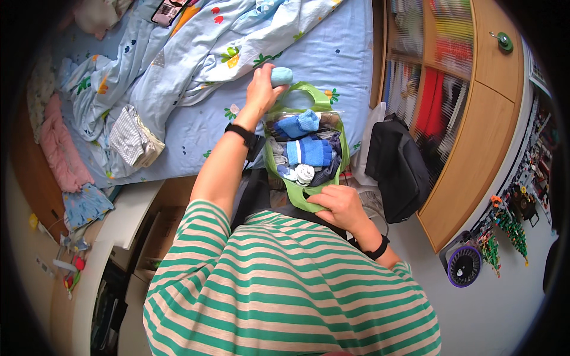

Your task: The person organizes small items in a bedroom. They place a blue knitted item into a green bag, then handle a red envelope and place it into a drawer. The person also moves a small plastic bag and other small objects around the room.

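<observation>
My left hand (262, 88) grips a rolled light-blue sock (281, 77) above the bed, beside the far handle of a green bag (291, 193). The bag stands open at the bed's edge, and my right hand (340, 205) pinches its near handle. Inside lie a rolled blue knitted item (299, 124), a blue knitted glove (307, 151) with a white stripe, a rolled white sock (305, 174) and several grey and dark folded textiles. What lies deeper in the bag is hidden.
The bed (200, 138) carries a rumpled quilt (147, 75), a phone (168, 11) and folded striped clothing (133, 138). Pink clothing (62, 147) lies at its left. To the right are a black bag (394, 164), a wooden bookcase (472, 164) and a round fan (463, 266).
</observation>
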Motion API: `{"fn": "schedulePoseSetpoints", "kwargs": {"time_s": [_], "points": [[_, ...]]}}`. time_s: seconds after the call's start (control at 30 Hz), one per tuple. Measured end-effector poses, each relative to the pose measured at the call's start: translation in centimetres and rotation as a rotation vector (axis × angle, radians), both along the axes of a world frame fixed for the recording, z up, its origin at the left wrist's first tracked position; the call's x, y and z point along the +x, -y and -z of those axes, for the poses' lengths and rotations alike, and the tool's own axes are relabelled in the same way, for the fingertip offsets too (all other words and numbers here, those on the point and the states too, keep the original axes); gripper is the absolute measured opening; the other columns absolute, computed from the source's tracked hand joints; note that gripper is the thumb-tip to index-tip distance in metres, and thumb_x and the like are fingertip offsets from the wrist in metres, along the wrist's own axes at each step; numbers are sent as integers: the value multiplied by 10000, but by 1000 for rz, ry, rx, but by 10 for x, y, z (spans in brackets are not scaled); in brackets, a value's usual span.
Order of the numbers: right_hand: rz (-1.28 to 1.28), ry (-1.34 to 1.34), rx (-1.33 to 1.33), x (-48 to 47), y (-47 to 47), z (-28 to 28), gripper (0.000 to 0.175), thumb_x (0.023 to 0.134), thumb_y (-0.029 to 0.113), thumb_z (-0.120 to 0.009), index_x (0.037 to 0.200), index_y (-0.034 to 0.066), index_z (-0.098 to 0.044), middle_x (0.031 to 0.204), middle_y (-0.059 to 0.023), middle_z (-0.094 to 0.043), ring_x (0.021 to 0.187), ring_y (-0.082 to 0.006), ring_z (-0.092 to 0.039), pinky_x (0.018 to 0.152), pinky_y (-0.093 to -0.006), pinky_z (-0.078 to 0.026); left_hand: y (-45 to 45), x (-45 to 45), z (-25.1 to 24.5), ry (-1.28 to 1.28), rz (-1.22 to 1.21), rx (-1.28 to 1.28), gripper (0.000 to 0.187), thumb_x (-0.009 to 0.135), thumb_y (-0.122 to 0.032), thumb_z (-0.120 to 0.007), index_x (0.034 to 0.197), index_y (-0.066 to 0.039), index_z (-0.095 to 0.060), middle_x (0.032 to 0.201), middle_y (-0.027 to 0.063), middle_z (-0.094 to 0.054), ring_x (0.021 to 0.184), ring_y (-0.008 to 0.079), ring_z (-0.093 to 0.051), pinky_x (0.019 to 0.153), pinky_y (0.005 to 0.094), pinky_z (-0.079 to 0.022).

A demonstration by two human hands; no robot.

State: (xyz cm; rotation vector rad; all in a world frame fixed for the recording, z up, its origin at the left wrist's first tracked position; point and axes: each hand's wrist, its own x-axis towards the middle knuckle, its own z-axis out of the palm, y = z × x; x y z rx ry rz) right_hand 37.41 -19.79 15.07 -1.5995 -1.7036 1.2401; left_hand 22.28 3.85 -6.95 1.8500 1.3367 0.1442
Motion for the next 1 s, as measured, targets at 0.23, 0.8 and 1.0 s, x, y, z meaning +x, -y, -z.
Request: {"fn": "schedulePoseSetpoints", "kwargs": {"time_s": [0.23,0.8,1.0], "points": [[18,1,-17,2,2,2,301,633,87,-767,930,102,-719,712,-54,-578,667,-269,-607,590,-388,-488,34,-26,-37,576,-206,-610,671,877,-356,-800,1341,-97,-391,1146,181,-622,1041,243,-636,900,392,-527],[53,-3,2,0,-17,3,262,686,63,-752,943,95,-713,778,-64,-640,724,-272,-654,641,-382,-530,150,28,-31,61,226,-649,690,882,-567,-709,1224,4,-529,1020,252,-688,968,385,-684,831,462,-521],[397,221,-109,12,-19,55,238,791,33,-677,1025,77,-671,793,-119,-672,717,-298,-676,642,-377,-531,175,34,-27,211,585,-224,472,905,-414,-650,1088,-20,-465,850,189,-714,827,417,-703,691,518,-537]]}}
